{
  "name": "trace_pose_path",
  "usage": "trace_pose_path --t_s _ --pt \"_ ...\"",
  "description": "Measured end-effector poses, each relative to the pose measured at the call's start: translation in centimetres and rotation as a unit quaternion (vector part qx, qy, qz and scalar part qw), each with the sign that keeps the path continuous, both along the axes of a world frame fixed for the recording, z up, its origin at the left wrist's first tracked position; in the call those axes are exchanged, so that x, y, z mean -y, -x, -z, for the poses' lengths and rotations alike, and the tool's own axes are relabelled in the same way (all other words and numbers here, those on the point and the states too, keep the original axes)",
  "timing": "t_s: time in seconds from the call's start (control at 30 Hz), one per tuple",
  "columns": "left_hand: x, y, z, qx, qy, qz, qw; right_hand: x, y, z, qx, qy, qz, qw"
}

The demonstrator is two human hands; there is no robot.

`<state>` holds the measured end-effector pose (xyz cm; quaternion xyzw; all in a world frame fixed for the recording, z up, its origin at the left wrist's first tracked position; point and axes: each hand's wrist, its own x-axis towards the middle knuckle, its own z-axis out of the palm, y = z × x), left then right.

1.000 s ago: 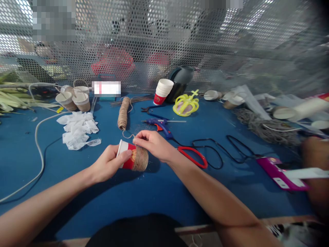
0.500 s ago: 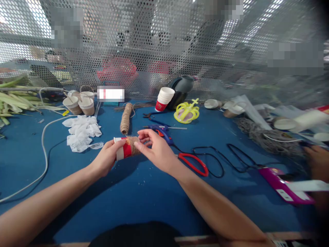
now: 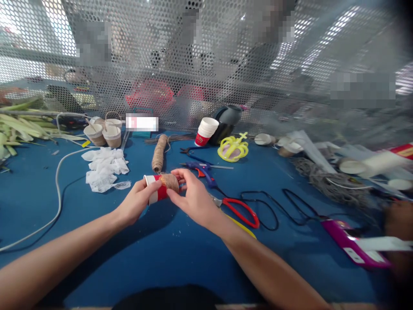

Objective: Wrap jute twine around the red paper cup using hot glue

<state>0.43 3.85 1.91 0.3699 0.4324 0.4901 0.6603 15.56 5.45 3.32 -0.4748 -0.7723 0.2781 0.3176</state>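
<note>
A red and white paper cup (image 3: 161,194) lies sideways between my hands, with brown twine (image 3: 171,182) wound around its base end. My left hand (image 3: 134,201) is closed around the rim end, thumb on top. At the wound end, my right hand (image 3: 192,199) curls its thumb and fingers about the twine and cup; some fingertips are hidden behind it. Just beyond the cup lies a roll of twine (image 3: 159,156), close to the cup's far side. Scissors with red and yellow handles (image 3: 240,211) lie partly under my right forearm.
Behind are a blue glue gun (image 3: 200,166), pliers (image 3: 190,150), stacked paper cups (image 3: 206,131) and a yellow crown-shaped piece (image 3: 232,149). Crumpled white cloth (image 3: 105,168) and twine-wrapped cups (image 3: 112,135) stand left. A purple power strip (image 3: 351,243) and black cable (image 3: 298,211) lie right.
The view has shifted slightly, so the table things sit lower. The cup has turned a little in my hands, and more of the scissors shows beside my right forearm.
</note>
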Motion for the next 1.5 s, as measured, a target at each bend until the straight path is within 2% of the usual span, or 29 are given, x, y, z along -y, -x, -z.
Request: trace_pose_path --t_s 0.37,0.5,0.6,0.73,0.87,0.97,1.07,1.23,1.37,1.5 --pt "0.1 -0.1 -0.2 -0.040 -0.020 0.007 0.999 0.1 0.0 0.0 0.010 -0.005 -0.002 1.000" --pt "-0.1 0.2 -0.2 -0.070 -0.044 0.006 0.997 0.1 -0.1 -0.4 -0.018 0.002 -0.015 1.000" --pt "-0.2 0.5 -0.2 -0.097 -0.072 0.032 0.992 -0.2 -0.5 -1.0 -0.053 0.042 -0.024 0.997" --pt "-0.1 0.9 0.1 -0.130 -0.117 0.081 0.981 -1.1 -1.6 -1.6 -0.059 0.097 0.010 0.994" --pt "0.1 1.2 0.1 -0.152 -0.151 0.121 0.969 -1.1 -2.5 -1.3 -0.082 0.200 -0.049 0.975" --pt "0.1 1.4 -0.3 -0.165 -0.146 0.167 0.961 -0.5 -2.7 -0.6 -0.124 0.224 -0.056 0.965" --pt "-0.1 1.7 -0.7 -0.153 -0.121 0.206 0.959 0.1 -2.7 0.1 -0.136 0.220 -0.045 0.965" --pt "-0.5 1.5 -0.3 -0.099 -0.047 0.179 0.978 0.7 -2.7 0.6 -0.072 0.136 -0.041 0.987" --pt "-0.2 0.7 0.7 -0.089 -0.055 0.161 0.981 0.7 -2.8 0.7 -0.039 0.098 -0.061 0.993" --pt "0.7 -0.1 1.2 -0.134 -0.083 0.178 0.972 0.6 -2.6 0.7 -0.043 0.088 -0.077 0.992"
